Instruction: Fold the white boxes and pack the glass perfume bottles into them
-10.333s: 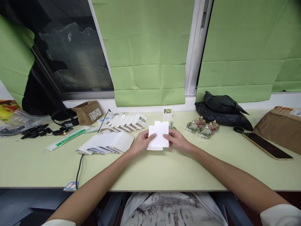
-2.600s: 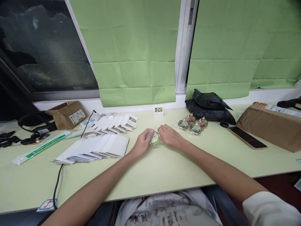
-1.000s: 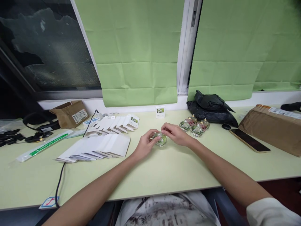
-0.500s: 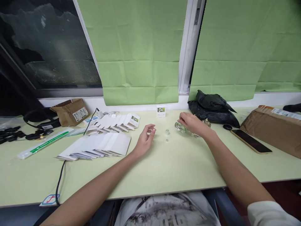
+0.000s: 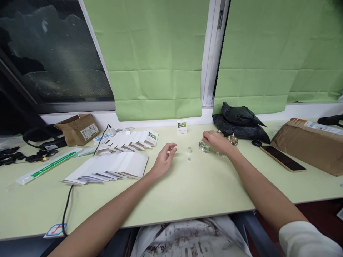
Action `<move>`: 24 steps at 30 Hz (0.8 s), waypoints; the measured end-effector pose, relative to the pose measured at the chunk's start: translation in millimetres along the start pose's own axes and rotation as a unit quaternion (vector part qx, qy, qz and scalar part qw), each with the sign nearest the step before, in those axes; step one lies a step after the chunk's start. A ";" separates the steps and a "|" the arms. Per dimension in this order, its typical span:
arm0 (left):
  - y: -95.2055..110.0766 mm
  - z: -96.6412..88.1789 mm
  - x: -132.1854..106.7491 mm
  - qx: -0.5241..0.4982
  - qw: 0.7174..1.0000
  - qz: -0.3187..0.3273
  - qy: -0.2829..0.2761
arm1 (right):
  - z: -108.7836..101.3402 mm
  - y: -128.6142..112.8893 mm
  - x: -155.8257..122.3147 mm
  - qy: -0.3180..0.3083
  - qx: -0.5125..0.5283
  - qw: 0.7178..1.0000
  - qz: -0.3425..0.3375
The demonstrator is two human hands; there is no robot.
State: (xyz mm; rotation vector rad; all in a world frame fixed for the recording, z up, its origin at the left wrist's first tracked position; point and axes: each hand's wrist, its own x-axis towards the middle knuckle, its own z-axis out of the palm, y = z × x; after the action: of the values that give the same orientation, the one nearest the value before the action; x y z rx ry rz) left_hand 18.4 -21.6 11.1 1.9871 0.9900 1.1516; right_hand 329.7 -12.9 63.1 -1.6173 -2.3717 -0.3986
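Note:
My right hand point(image 5: 217, 142) lies curled over a round clear glass bottle point(image 5: 203, 146) at the left edge of a cluster of similar glass bottles point(image 5: 232, 139), fingers touching it. My left hand point(image 5: 164, 159) rests on the pale green table point(image 5: 187, 189) with its fingers loosely apart and nothing in them. Between the hands stand a small clear cap point(image 5: 189, 150) and a tiny piece point(image 5: 189, 159). To the left of my left hand lies a fan of flat white cartons point(image 5: 112, 167).
A row of folded white boxes point(image 5: 134, 139) and a small upright box with a flower picture point(image 5: 181, 127) sit further back. A black bag point(image 5: 242, 123), phone point(image 5: 282, 158) and brown parcel point(image 5: 313, 144) lie right. Cardboard box point(image 5: 77, 128), black cable point(image 5: 66, 200) and long green-white packet point(image 5: 45, 167) lie left.
A second ago both hands held the round glass bottle at the middle. My right hand has carried it right to the bottle cluster; the small cap stays on the table and my left hand is empty.

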 end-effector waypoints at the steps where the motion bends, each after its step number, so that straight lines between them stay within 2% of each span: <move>1: 0.0 -0.1 0.2 0.002 1.000 0.000 0.002 | 0.4 -0.1 0.3 0.001 -0.008 1.000 -0.001; 8: -1.4 -0.5 1.5 0.024 1.000 -0.005 0.008 | 0.2 -2.6 -1.4 -0.005 -0.054 0.998 0.026; 12: -4.6 -1.1 1.9 0.028 1.000 -0.005 0.004 | -4.1 -14.1 -1.2 0.057 -0.066 0.996 0.035; 14: -5.7 -0.9 1.6 0.030 1.000 -0.005 0.001 | -3.0 -27.1 -0.3 0.082 -0.037 0.996 0.015; 18: -5.8 -0.6 1.2 0.032 0.999 -0.004 -0.005 | 9.2 -57.2 0.6 0.029 0.014 0.996 -0.084; 21: -5.0 -0.9 1.4 0.034 0.999 -0.004 -0.008 | 18.2 -69.2 0.4 -0.027 0.025 0.996 -0.085; 24: -4.4 -1.2 1.7 0.038 0.999 0.001 -0.011 | 18.4 -70.4 -0.3 -0.066 0.005 0.995 -0.071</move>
State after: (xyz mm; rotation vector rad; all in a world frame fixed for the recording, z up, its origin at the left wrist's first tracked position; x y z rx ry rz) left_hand 16.6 -17.7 8.8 2.0554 1.0349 1.1061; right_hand 263.3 -31.2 39.7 -1.5205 -2.5919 -0.3154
